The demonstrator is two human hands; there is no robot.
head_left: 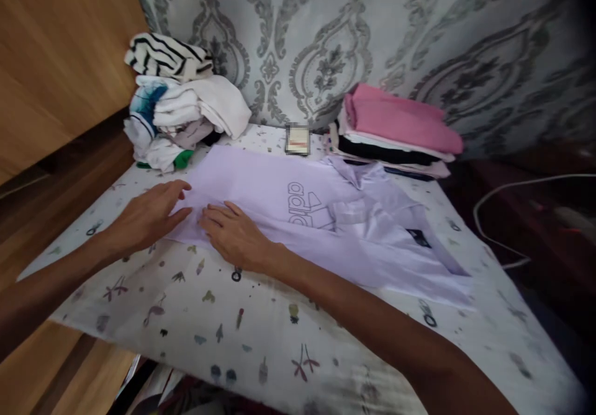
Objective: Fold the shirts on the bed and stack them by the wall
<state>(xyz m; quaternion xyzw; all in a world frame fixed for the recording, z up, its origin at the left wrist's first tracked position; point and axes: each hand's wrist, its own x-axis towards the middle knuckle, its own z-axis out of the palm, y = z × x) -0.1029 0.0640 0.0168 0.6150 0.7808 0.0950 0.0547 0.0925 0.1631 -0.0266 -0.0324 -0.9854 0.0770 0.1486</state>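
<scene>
Shirt [251, 173], pale lilac with dark-outlined lettering [297, 204], lies spread and creased by both hands [238, 236], loosely open, gripping nothing.

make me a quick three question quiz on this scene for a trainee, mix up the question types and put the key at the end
1. True or false: a folded pink fabric garment lies on top of the flat stack of folded clothes on the right of the picture.
2. Which is nearer the plain brown wooden panel: the bare left hand, or the bare right hand, whose fingers touch the pale lilac fabric shirt with outlined lettering?
3. Fill the gap: the off-white cloth topping the heap of clothes on the left has black ____.

Key: 1. True. 2. The left hand. 3. Stripes.
</scene>
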